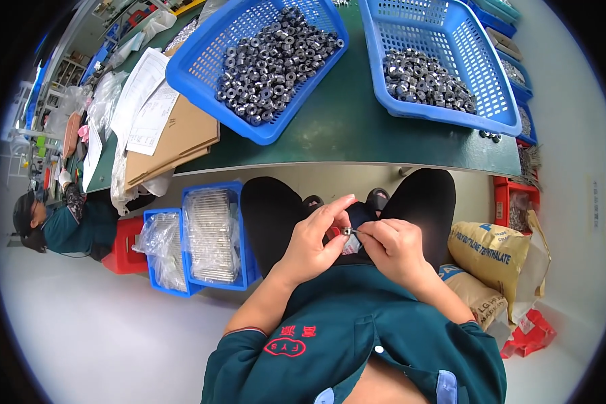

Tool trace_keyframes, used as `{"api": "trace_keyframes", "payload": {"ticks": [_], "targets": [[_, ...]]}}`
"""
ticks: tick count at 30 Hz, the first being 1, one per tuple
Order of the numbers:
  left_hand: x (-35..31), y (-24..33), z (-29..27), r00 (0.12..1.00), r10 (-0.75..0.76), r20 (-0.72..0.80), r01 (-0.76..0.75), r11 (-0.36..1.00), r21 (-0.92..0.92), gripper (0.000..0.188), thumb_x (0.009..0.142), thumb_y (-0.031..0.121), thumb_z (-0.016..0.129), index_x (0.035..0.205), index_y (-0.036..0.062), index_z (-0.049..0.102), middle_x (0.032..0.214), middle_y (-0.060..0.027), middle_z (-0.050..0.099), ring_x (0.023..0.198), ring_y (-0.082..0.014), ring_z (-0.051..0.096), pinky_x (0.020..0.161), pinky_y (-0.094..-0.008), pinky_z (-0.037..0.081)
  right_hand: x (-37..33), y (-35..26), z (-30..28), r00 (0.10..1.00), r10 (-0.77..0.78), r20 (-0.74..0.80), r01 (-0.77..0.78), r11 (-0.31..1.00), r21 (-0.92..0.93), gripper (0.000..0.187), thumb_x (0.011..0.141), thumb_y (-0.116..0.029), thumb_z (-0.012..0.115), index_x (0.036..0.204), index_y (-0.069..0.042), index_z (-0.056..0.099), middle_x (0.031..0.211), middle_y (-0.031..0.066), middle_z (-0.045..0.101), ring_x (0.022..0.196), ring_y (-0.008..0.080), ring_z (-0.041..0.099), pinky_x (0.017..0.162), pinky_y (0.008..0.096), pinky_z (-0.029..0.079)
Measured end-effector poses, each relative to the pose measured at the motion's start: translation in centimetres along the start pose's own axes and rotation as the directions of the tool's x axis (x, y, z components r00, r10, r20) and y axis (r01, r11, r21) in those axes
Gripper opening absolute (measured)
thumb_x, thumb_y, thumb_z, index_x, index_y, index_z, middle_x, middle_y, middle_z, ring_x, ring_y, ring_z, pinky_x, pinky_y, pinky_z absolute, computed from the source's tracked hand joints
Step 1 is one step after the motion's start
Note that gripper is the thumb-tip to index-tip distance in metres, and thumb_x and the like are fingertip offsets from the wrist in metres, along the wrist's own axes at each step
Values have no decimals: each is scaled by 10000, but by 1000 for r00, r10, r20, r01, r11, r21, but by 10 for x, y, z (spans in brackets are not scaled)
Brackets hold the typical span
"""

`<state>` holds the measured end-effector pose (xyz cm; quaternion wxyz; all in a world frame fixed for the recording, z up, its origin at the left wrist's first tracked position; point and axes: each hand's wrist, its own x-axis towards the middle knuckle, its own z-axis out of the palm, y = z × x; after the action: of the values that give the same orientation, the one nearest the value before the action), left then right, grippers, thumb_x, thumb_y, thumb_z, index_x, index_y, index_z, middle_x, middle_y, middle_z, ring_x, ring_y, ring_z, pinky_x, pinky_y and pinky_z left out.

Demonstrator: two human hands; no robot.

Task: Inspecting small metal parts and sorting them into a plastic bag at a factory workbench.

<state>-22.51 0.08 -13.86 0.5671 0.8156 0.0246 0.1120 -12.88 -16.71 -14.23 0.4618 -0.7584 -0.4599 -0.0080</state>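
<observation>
Above my lap, my left hand [311,242] pinches a small shiny metal ring-shaped part [346,231] between thumb and fingers. Close beside it, the fingertips of my right hand [392,248] are closed on a thin, dark, pin-like tool, whose tip meets the metal part. How far the tip goes into the part is too small to tell. On the green table in front of me, a blue basket [190,62] at the left holds a big pile of similar metal parts [276,67]. Another blue basket [485,64] at the right holds a smaller heap [424,81].
Several loose parts [490,136] lie by the right basket. Cardboard [175,138] and papers [151,111] cover the table's left. Below stand blue crates [249,252] of plastic-wrapped metal pieces and a red bin [128,246]. Sacks [485,249] stand right; a co-worker [74,219] sits left.
</observation>
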Motion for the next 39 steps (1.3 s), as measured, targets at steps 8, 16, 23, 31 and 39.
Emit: {"api": "trace_keyframes", "payload": {"ticks": [8,16,23,31,39], "targets": [[-2,-4,6,998,-65,-18,59,969,-241,662,800,-124,663,1410,27,453,959,-77,639,865,-124,638,800,-263,543,-15,-3,9,921,368,125,-388,857,338,74,841,-40,697,877,1,647,699,114,664,587,191,661,519,277,491],[-3,-12,1,996,-89,-7,80,926,-369,667,803,-116,676,1414,16,443,958,-71,636,854,-123,636,805,-265,543,-8,-6,-8,948,310,67,-315,895,317,68,848,-37,702,870,-5,646,696,93,665,587,169,661,515,267,486],[2,-6,0,999,-31,9,32,993,-115,659,751,-153,643,1370,29,508,938,-92,662,820,-146,648,756,-280,554,-4,-2,-7,999,50,21,-51,997,58,91,782,-23,712,831,-25,635,669,100,638,585,270,639,518,334,498],[22,9,-2,983,174,52,-182,957,227,597,707,-135,641,1278,31,589,878,-120,665,754,-237,661,688,-326,550,-6,3,-3,965,259,47,-263,944,199,63,841,-89,686,848,-44,643,697,111,651,619,289,656,542,356,510],[125,74,-20,827,560,-51,-481,751,453,320,753,-120,664,1033,34,679,907,-127,638,781,-283,642,653,-332,520,-14,49,-7,839,534,-106,-415,753,511,120,899,-111,674,910,8,666,653,46,616,591,77,543,545,241,435]]}}
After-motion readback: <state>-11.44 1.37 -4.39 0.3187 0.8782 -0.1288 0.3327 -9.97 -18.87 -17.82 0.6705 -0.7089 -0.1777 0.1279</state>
